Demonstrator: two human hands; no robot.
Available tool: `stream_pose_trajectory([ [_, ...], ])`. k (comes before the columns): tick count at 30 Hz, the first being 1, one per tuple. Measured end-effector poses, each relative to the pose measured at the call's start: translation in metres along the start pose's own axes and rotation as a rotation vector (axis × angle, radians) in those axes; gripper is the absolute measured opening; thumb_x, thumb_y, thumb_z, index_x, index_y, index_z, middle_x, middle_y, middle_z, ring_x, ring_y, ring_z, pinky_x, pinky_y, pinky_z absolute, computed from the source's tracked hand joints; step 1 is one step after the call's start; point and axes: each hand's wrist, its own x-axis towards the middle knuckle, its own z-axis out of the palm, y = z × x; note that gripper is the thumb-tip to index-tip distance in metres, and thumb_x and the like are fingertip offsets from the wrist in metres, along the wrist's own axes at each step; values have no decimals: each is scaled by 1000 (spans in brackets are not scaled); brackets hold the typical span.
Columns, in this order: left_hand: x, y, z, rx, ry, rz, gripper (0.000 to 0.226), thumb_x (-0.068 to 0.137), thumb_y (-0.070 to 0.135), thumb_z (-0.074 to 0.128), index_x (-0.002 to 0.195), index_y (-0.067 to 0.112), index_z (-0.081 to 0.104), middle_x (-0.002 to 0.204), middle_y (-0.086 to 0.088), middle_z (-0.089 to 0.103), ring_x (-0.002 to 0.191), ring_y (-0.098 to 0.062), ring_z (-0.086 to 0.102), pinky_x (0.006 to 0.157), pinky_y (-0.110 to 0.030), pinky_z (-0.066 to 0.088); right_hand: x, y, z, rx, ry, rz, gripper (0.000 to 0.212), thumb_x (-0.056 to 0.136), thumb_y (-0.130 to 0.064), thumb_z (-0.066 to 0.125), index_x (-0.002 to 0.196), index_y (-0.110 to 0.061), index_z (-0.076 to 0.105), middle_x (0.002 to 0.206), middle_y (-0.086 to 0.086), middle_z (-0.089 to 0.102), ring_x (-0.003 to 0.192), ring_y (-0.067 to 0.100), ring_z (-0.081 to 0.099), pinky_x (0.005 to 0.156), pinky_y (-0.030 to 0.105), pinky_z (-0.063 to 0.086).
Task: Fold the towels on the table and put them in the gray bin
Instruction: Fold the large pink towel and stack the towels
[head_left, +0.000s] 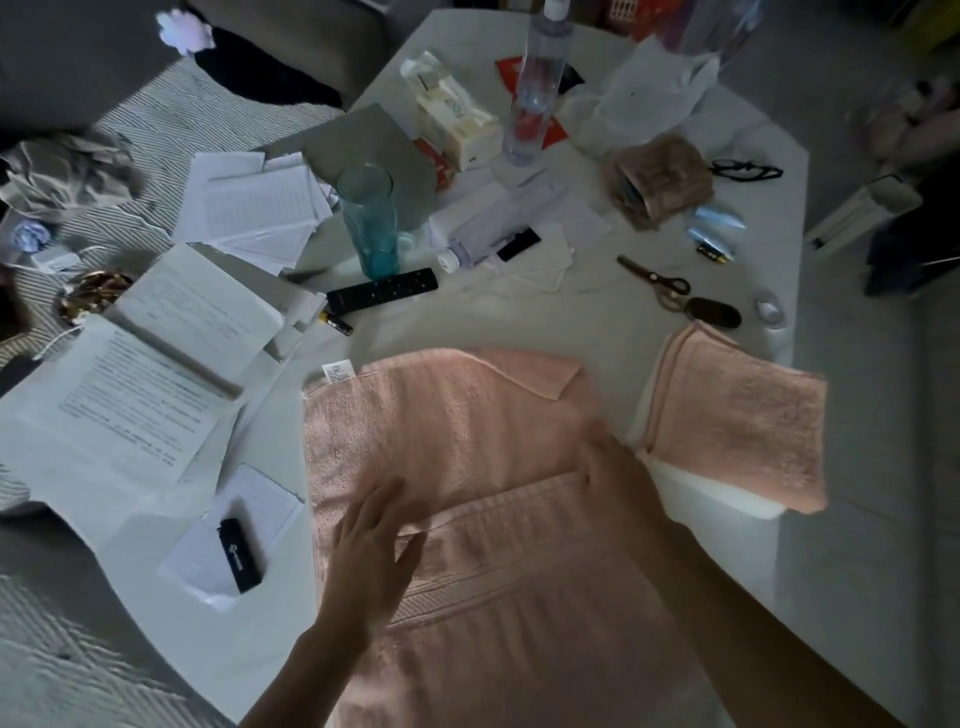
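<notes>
A large pink towel (457, 447) lies spread on the white table (415, 322) in front of me, its near part folded over with a ribbed band across it. My left hand (371, 551) rests flat on it with fingers spread. Blurred by motion, my right hand (615, 467) lies at the towel's right edge, fingers straight. A second pink towel (737, 421), folded into a square, sits to the right on something white. No gray bin is in view.
Papers and an open booklet (156, 374) crowd the left. A remote (382, 297), a blue glass (370, 223), a lying bottle (493, 244), scissors (655, 283) and a tall bottle (537, 88) stand beyond the towel. A black lighter (240, 553) lies at the near left.
</notes>
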Motion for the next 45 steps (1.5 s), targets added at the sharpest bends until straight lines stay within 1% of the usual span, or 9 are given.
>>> stream_pose_trajectory([
  [8,-5,-3,-19,40,-21,-83,8,91,33,70,98,32,71,100,15,66,98,-16,66,91,-39,41,-2,-1,-2,-164,-32,-51,30,90,-25,50,118,-19,59,123,5,59,108,27,56,90,37,44],
  [11,-9,-5,-11,67,5,-102,15,88,27,74,102,33,72,101,12,67,98,-19,65,88,-42,44,37,-28,-11,477,-120,208,36,93,-25,58,126,-12,57,123,10,62,110,27,61,93,39,49],
  [16,-10,-11,-2,76,41,-139,18,86,21,76,101,31,72,101,9,67,101,-23,63,86,-44,43,87,-54,-29,1447,-46,623,14,90,-13,51,88,-11,65,72,7,63,45,12,55,41,20,35],
  [19,-9,-6,-10,8,37,-140,14,94,24,67,106,31,71,108,12,68,105,-17,63,96,-41,39,88,-52,-43,1764,-18,493,16,95,-23,51,102,-19,65,97,1,74,71,13,67,60,25,43],
  [22,2,2,-22,-60,40,-128,9,97,25,63,102,28,69,102,12,71,93,-15,69,95,-42,46,74,-43,-49,1461,37,455,17,97,-19,54,110,-16,66,98,2,75,78,15,69,66,29,46],
  [27,19,8,-31,15,-21,-189,14,100,32,55,104,27,67,103,9,73,92,-17,70,98,-42,45,10,2,-8,110,-96,-52,31,93,-12,55,123,-12,65,131,8,59,115,29,57,94,38,47],
  [32,7,-3,-34,53,-63,-169,21,99,47,53,108,34,67,109,18,69,92,-9,69,96,-44,49,-1,14,-3,-295,-100,-105,31,90,-26,54,120,-25,60,124,1,58,110,25,54,90,36,43],
  [40,-4,-26,-56,120,-331,-312,11,100,31,57,105,29,66,86,5,71,64,-7,64,57,-22,45,-3,9,-27,-131,-261,-79,19,83,-24,59,100,-20,52,92,-2,62,87,24,60,66,32,41],
  [45,-8,-16,-92,29,-215,-260,19,101,33,55,84,41,54,80,13,66,68,1,59,62,-26,46,-5,1,-68,302,-287,-155,30,78,-1,64,97,-22,58,90,-7,65,84,14,62,75,33,48],
])
